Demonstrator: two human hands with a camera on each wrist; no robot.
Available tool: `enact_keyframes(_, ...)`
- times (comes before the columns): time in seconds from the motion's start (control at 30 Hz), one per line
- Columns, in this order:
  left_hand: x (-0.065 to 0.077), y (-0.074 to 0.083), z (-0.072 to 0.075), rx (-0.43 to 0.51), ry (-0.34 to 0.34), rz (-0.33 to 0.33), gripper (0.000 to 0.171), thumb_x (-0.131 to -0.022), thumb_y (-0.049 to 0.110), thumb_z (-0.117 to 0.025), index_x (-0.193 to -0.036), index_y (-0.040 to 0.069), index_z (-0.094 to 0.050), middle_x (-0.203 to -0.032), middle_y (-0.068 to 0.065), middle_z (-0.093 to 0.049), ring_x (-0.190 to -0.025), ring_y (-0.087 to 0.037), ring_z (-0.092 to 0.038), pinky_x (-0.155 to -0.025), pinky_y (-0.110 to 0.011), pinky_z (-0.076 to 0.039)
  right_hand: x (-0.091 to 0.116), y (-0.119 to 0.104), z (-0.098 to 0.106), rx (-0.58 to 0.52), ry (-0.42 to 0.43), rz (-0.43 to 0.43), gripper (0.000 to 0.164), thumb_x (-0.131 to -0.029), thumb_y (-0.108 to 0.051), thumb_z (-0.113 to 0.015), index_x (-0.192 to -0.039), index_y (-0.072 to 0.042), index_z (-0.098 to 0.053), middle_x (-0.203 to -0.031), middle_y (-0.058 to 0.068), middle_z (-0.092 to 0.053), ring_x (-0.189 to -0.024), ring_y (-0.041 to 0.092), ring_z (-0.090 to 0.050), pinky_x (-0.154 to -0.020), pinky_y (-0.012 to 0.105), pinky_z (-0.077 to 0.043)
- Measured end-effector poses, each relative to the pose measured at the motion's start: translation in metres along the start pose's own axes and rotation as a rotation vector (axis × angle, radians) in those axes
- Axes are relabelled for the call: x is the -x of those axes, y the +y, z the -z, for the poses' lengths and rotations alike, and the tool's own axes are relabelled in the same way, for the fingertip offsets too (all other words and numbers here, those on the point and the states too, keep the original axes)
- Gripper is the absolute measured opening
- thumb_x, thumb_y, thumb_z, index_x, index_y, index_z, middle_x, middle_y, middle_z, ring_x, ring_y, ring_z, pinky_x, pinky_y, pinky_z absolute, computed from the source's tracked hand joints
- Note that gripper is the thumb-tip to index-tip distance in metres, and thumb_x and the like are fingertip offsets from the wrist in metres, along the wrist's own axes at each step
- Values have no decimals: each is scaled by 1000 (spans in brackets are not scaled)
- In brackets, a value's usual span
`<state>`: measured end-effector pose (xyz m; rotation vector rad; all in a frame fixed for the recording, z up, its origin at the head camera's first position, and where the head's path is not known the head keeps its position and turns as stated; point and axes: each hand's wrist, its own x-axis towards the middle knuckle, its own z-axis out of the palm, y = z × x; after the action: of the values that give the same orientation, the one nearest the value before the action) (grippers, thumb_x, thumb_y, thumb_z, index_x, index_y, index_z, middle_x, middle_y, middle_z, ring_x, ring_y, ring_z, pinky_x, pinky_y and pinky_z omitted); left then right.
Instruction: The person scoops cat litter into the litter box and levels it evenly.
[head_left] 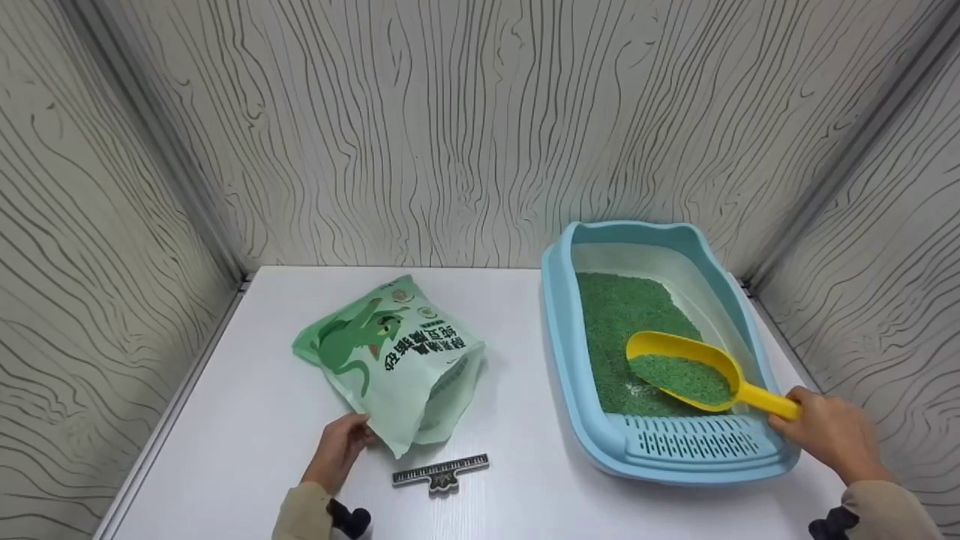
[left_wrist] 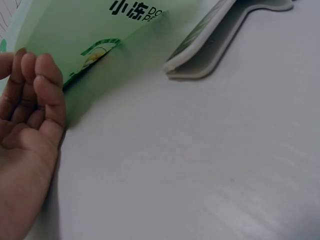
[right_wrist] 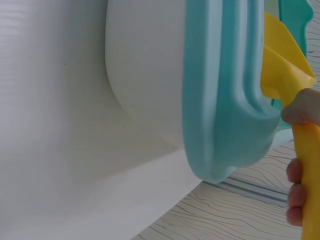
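My right hand [head_left: 832, 431] grips the handle of a yellow scoop [head_left: 765, 400], its fingers wrapped round it in the right wrist view. Green litter pellets [head_left: 682, 376] lie in the bowl of the scoop, which is over the blue litter box [head_left: 566, 352]. More green litter [head_left: 622, 307] covers much of the box floor. Beside the near left edge of a light green cat litter bag [head_left: 405, 352] rests my left hand [head_left: 337, 450]. Its fingers are loosely bent in the left wrist view [left_wrist: 37, 100]; I see nothing held between them. The bag lies with its mouth towards me.
A black-and-white clip [head_left: 441, 474] shaped like a piano keyboard lies in front of the bag on the white table [head_left: 517, 420]. Wood-grain panels [head_left: 420, 135] stand behind and at both sides. The box has a slotted front ledge [head_left: 697, 442].
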<state>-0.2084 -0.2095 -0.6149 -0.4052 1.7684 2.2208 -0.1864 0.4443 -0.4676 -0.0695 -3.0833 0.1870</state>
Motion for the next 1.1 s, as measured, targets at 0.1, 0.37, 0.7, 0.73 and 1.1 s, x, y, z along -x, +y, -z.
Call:
enact_keyframes(0.1, -1, 0, 0, 6, 1, -5, 16, -96, 22, -50, -92, 9, -57, -83, 4, -55, -81, -11, -53, -78, -24, -49, 2, 2, 0, 35, 21, 22, 39, -76, -25, -70, -95, 8, -63, -58, 3, -48, -52, 17, -39, -49, 27, -28)
enact_keyframes(0.37, -2, -2, 0, -7, 18, 2, 17, -95, 21, -50, -93, 7, -58, -83, 4, -55, -81, -11, -53, -78, -24, -50, 4, 6, 2, 69, 66, 32, 39, -75, -26, -72, -93, 7, -63, -58, 4, -50, -52, 18, -39, -48, 27, -28)
enact_keyframes(0.7, -3, -1, 0, -18, 17, 2, 19, -96, 23, -49, -98, 6, -58, -85, 4, -56, -84, -11, -53, -81, -25, -50, 6, 6, -2, 63, 120, -6, 43, -73, -24, -73, -95, 11, -60, -59, 8, -51, -51, 19, -39, -47, 27, -29)
enact_keyframes(0.73, -3, -1, 0, -20, 12, -1, 19, -95, 23, -50, -98, 7, -58, -85, 4, -56, -84, -11, -53, -81, -25, -50, 5, 6, -2, 58, 116, -17, 44, -73, -24, -73, -96, 11, -60, -59, 8, -51, -51, 19, -39, -47, 27, -29)
enact_keyframes(1.1, -1, -1, -1, -6, 21, 4, 17, -95, 22, -49, -88, 9, -57, -81, 4, -54, -80, -12, -52, -77, -25, -49, 4, -9, -8, 21, 151, -118, 41, -78, -22, -71, -92, 14, -59, -59, 14, -55, -49, 20, -41, -43, 29, -30)
